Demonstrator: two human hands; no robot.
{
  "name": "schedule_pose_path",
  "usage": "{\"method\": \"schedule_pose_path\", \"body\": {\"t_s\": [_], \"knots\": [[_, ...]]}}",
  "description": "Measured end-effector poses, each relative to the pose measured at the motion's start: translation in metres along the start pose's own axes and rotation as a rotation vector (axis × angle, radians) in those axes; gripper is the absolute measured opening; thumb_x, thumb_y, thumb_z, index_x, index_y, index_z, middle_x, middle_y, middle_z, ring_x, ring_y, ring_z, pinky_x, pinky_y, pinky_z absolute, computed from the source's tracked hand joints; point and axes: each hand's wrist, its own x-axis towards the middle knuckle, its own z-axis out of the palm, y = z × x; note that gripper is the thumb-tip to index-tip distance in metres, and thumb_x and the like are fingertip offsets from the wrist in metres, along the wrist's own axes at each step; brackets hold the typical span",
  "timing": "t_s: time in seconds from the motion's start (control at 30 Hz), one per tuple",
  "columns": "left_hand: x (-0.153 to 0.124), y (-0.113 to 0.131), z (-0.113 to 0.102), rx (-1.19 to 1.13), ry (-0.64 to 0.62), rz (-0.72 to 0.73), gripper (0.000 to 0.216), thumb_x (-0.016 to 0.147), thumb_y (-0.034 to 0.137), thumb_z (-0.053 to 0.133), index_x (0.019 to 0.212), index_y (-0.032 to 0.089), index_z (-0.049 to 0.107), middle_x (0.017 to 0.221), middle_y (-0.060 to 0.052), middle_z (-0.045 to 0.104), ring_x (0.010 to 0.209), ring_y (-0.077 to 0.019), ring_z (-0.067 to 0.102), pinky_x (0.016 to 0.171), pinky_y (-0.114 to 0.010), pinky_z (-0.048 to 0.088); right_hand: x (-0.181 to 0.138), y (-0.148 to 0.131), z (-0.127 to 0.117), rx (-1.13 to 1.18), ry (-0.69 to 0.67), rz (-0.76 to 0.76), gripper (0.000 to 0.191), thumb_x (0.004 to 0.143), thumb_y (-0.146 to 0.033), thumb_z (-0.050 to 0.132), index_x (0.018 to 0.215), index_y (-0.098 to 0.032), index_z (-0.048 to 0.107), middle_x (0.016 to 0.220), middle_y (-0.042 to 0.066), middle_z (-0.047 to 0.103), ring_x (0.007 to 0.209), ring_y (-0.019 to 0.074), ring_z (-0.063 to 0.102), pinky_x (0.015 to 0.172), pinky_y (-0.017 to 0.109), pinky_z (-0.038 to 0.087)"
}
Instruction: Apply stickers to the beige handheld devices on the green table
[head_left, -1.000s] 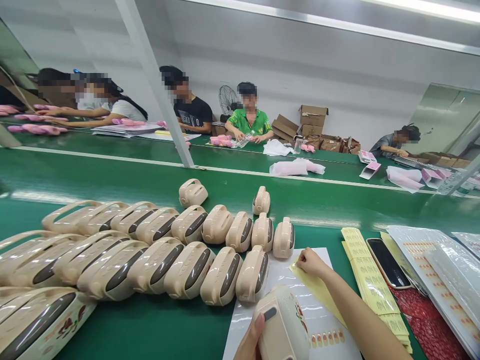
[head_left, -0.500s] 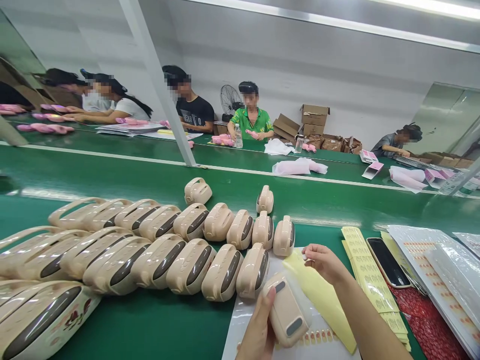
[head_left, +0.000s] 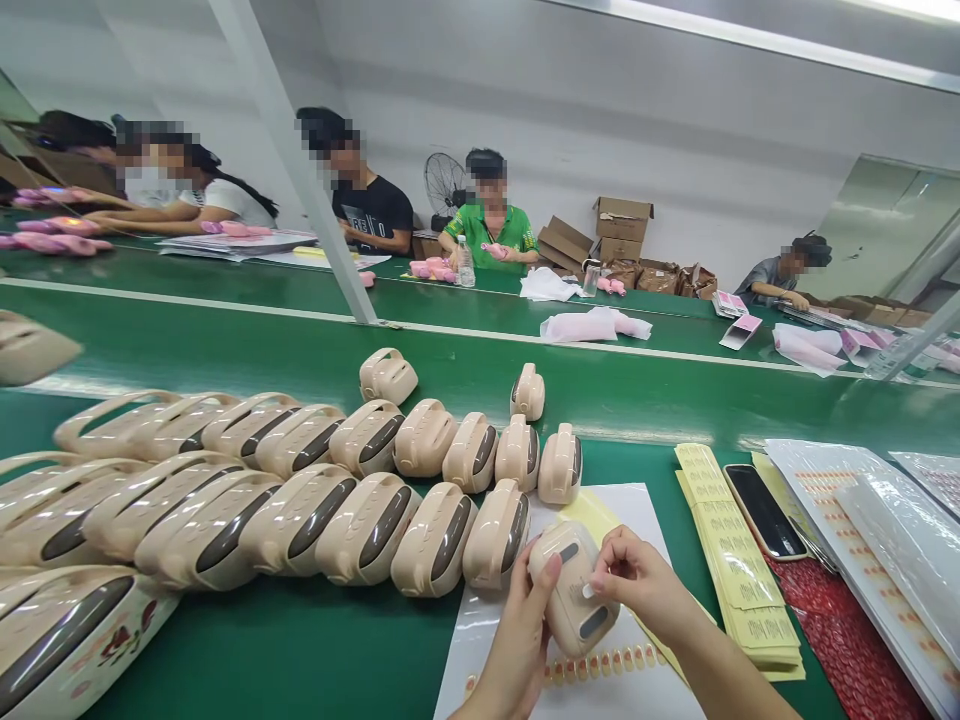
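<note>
The beige casing (head_left: 574,598) is gripped in the left hand (head_left: 517,640) above the white sticker sheet (head_left: 637,510), a small sticker being pressed on by the right hand (head_left: 637,580), while rows of beige casings (head_left: 360,500) beside the sheet are judged unlabelled.

Beige handled case (head_left: 574,600), tilted, dark window up, above sticker sheet.

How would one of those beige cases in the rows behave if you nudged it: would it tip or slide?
A beige case would probably tip, since each stands on edge leaning on its neighbour. Its glossy rounded shell looks slippery, so it would likely slide on the smooth green belt. It seems light: the left hand holds one alone.
</note>
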Motion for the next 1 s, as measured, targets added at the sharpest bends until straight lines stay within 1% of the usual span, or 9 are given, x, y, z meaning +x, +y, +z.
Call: {"method": "schedule_pose_path", "body": {"t_s": [0.27,0.5,0.6,0.67,0.73,0.8,0.83,0.93,1.0], "knots": [[0.002,0.001,-0.002,0.032,-0.016,-0.007,0.063,0.067,0.041,0.07,0.122,0.027,0.043,0.107,-0.004,0.067,0.102,-0.0224,0.058,0.086,-0.031,0.047,-0.004,-0.001,0.003,-0.129,0.045,-0.077,0.022,0.063,-0.036,0.063,0.057,-0.018,0.051,0.072,-0.001,0.041,0.063,0.0133,0.039,0.059,0.028,0.035],[0.001,0.002,0.001,0.016,-0.01,-0.024,0.062,0.069,0.036,0.069,0.124,0.028,0.041,0.105,-0.003,0.067,0.1,-0.0201,0.06,0.079,-0.027,0.049,-0.012,-0.005,0.013,-0.357,0.123,-0.262,0.013,0.071,-0.021,0.053,0.061,-0.02,0.044,0.076,0.001,0.042,0.063,0.0134,0.042,0.056,0.027,0.039],[0.003,0.0,0.0,-0.006,-0.054,-0.011,0.06,0.07,0.04,0.067,0.123,0.025,0.043,0.105,-0.004,0.068,0.103,-0.0211,0.058,0.082,-0.028,0.048,-0.013,0.0,0.009,-0.251,0.086,-0.313,0.017,0.076,-0.029,0.052,0.063,-0.02,0.045,0.076,0.002,0.044,0.067,0.0149,0.046,0.059,0.027,0.041],[0.003,-0.001,0.0,-0.038,-0.071,-0.01,0.057,0.072,0.046,0.064,0.121,0.024,0.046,0.107,-0.005,0.067,0.106,-0.0227,0.057,0.083,-0.03,0.048,-0.014,0.008,0.004,-0.138,0.127,-0.318,0.02,0.078,-0.04,0.051,0.074,-0.02,0.051,0.087,0.005,0.05,0.083,0.0189,0.051,0.07,0.03,0.044],[0.003,-0.001,0.0,-0.083,-0.091,-0.037,0.056,0.072,0.051,0.06,0.118,0.021,0.049,0.11,-0.008,0.066,0.108,-0.025,0.056,0.084,-0.033,0.048,-0.016,0.021,0.002,-0.059,0.184,-0.272,0.042,0.073,-0.051,0.057,0.103,-0.023,0.051,0.113,0.009,0.048,0.108,0.0244,0.046,0.085,0.035,0.042],[0.001,-0.002,0.002,-0.101,-0.13,-0.073,0.058,0.072,0.056,0.057,0.116,0.017,0.052,0.11,-0.011,0.066,0.107,-0.0281,0.056,0.085,-0.036,0.047,-0.019,0.037,0.006,0.025,0.175,-0.194,0.08,0.064,-0.059,0.063,0.129,-0.026,0.031,0.133,0.012,0.035,0.124,0.0275,0.035,0.093,0.038,0.038],[0.0,-0.002,0.004,-0.086,-0.148,-0.073,0.06,0.07,0.055,0.059,0.116,0.017,0.052,0.109,-0.012,0.066,0.105,-0.0294,0.057,0.086,-0.038,0.047,-0.02,0.044,0.01,0.079,0.15,-0.16,0.093,0.06,-0.062,0.064,0.134,-0.027,0.02,0.137,0.013,0.031,0.126,0.0281,0.033,0.094,0.039,0.038],[-0.002,-0.008,0.009,0.022,-0.151,0.071,0.072,0.061,0.046,0.072,0.123,0.02,0.045,0.111,-0.011,0.065,0.104,-0.0301,0.057,0.088,-0.04,0.045,-0.022,0.062,0.02,0.158,0.113,-0.157,0.105,0.06,-0.064,0.063,0.139,-0.025,0.005,0.14,0.015,0.028,0.125,0.0286,0.036,0.096,0.039,0.038],[-0.003,-0.013,0.01,0.094,-0.186,0.204,0.088,0.053,0.04,0.079,0.129,0.022,0.037,0.114,-0.011,0.062,0.106,-0.03,0.056,0.089,-0.039,0.044,-0.022,0.068,0.021,0.061,0.14,-0.224,0.104,0.063,-0.057,0.065,0.14,-0.023,0.003,0.142,0.015,0.026,0.127,0.0291,0.033,0.1,0.041,0.033]]}}
